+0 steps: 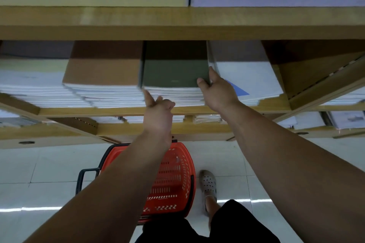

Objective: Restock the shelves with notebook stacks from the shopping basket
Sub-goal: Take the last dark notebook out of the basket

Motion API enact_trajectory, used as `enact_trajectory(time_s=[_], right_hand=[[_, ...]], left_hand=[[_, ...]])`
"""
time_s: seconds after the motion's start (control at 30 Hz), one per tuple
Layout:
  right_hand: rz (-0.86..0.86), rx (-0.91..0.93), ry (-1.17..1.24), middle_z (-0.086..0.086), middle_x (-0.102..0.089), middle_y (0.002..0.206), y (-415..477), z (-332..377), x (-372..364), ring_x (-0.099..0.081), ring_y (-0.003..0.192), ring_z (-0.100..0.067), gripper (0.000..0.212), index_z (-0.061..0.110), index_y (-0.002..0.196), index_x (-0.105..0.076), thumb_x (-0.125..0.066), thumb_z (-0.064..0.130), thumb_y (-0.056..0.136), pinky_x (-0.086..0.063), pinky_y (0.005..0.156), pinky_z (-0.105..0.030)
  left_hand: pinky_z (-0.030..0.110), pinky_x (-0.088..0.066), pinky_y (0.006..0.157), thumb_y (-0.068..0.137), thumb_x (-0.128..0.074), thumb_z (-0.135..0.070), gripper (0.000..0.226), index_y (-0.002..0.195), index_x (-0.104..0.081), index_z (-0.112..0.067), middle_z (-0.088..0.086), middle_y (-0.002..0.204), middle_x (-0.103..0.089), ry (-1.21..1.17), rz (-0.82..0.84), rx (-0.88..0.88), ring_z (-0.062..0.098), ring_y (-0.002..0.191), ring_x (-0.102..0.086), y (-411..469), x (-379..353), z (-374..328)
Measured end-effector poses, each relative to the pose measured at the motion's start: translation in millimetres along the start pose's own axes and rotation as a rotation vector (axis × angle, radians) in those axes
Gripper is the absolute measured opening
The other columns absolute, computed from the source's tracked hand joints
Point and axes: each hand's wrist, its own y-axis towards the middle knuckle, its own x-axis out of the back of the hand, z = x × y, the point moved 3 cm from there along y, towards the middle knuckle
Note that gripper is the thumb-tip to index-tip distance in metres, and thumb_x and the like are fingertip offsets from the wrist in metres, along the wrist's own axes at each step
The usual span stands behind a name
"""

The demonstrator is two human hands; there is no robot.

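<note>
Middle shelf [197, 111]: green notebook stack [173, 77] lies between brown stack [102, 71] and white stack [246, 77]. Right hand [219, 92]: grip holds the green stack's right front corner, thumb on cover, fingers down its side. Left hand [159, 111]: fingers curled, grip holding nothing, thumb tip touching left front corner. Red shopping basket [173, 173] on floor below.

A grey perforated clog [208, 183] stands on the pale tiled floor [39, 163] below black shorts [233, 223].

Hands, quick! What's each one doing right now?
Left hand: fingers curled, thumb touching the green notebook stack, holding nothing.
Right hand: grips that stack's right edge.
</note>
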Motion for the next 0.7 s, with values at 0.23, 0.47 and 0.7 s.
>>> enact_trajectory(time_s=[0.23,0.47,0.7], right_hand=[[-0.300,-0.033,-0.177,-0.011,-0.047,0.153,8,-70,57,-0.042,0.138,-0.036,0.059,0.028,0.154,-0.045,-0.054,0.051,0.101,-0.037,0.109,-0.042],[-0.163,-0.265,0.010,-0.011,-0.046,0.152,32,-132,95,-0.049,0.137,-0.036,0.096,0.023,0.159,-0.029,-0.077,0.058,0.083,-0.047,0.106,-0.044],[-0.093,-0.133,0.060,-0.007,-0.031,0.161,35,-127,75,-0.037,0.146,-0.030,0.117,0.023,0.165,-0.014,-0.090,0.036,0.077,-0.039,0.115,-0.039]], left_hand=[[0.010,-0.040,0.049,0.097,-0.054,-0.001,0.034,0.122,-0.066,-0.021,0.004,0.103,-0.069,0.935,0.296,-0.304,0.010,0.069,-0.059,-31,-47,49],[0.030,-0.037,0.079,0.081,-0.071,-0.015,0.012,0.083,-0.061,-0.022,0.004,0.090,-0.059,1.030,0.486,-0.073,0.025,0.089,-0.054,-25,-106,86],[0.025,-0.043,0.073,0.100,-0.055,0.003,0.022,0.089,-0.062,-0.015,0.005,0.093,-0.059,0.839,0.293,-0.122,0.018,0.086,-0.056,-5,-108,84]])
